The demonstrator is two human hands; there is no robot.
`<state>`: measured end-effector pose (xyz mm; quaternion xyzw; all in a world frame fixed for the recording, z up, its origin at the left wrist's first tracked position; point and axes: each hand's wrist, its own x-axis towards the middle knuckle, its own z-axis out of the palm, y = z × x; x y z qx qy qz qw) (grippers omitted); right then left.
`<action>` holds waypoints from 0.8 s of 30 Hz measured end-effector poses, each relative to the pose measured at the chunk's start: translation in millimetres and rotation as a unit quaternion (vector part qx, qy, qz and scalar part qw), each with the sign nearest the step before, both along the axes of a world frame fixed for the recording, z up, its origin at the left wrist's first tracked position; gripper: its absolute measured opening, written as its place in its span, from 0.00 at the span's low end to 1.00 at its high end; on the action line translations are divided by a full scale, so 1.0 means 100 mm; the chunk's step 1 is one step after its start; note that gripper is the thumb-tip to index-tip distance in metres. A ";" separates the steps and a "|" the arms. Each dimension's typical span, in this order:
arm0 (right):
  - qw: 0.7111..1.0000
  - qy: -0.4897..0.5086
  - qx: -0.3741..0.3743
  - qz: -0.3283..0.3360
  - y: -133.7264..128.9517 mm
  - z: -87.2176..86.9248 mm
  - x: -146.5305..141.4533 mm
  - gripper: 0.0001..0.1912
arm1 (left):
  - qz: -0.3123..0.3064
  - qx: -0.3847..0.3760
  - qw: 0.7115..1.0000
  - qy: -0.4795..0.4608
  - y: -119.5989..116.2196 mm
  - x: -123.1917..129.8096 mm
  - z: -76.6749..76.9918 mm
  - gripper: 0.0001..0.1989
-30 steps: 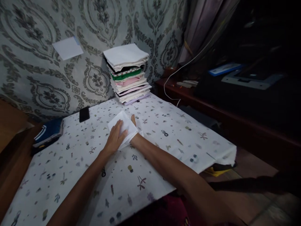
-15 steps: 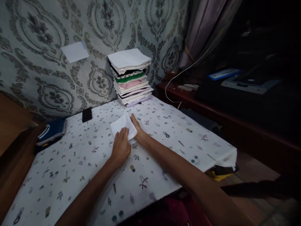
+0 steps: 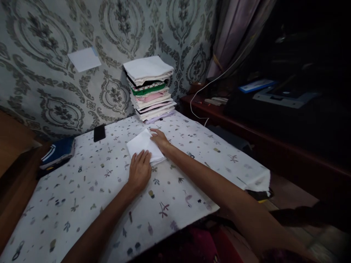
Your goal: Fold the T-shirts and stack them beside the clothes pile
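A folded white cloth [image 3: 141,141] lies on the patterned tablecloth [image 3: 95,175] in front of me. Flat on its near edge rest the fingers of my left hand [image 3: 140,168], slightly spread and open. My right hand [image 3: 161,141] is at the cloth's far right side, with its fingers stretched over the edge and touching the top. Part of that edge is hidden under the right fingers.
A tall stack of folded clothes [image 3: 149,91] stands against the wall. A black phone [image 3: 99,133] and a small pile of dark folded clothes [image 3: 58,152] lie at the left. To the right, a white cable [image 3: 193,102] hangs by a dark reddish ledge [image 3: 233,128].
The right side of the white cloth, raised before, now lies flatter and wider. My right hand has turned from the cloth's side to its top. The view has shifted slightly.
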<state>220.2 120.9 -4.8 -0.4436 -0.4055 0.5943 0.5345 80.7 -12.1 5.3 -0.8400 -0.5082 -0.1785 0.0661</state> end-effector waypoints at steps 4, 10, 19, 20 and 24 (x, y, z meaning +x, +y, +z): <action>1.000 -0.023 0.014 0.004 0.05 -0.06 0.05 0.30 | -0.002 0.016 1.000 0.013 -0.01 0.02 0.02 0.20; 0.996 -0.079 0.037 -0.016 0.07 -0.14 0.06 0.30 | -0.019 0.020 0.998 0.049 -0.03 0.04 0.07 0.15; 0.948 -0.258 0.189 -0.011 -0.12 0.14 0.04 0.25 | -0.070 0.010 0.997 0.006 -0.07 -0.08 0.06 0.24; 0.923 -0.310 0.228 0.010 -0.16 0.18 0.01 0.24 | -0.077 0.002 0.997 0.010 -0.07 -0.10 0.03 0.26; 0.792 -0.529 0.282 0.119 -0.29 0.23 -0.14 0.23 | -0.107 -0.069 0.991 0.026 -0.15 -0.13 -0.05 0.31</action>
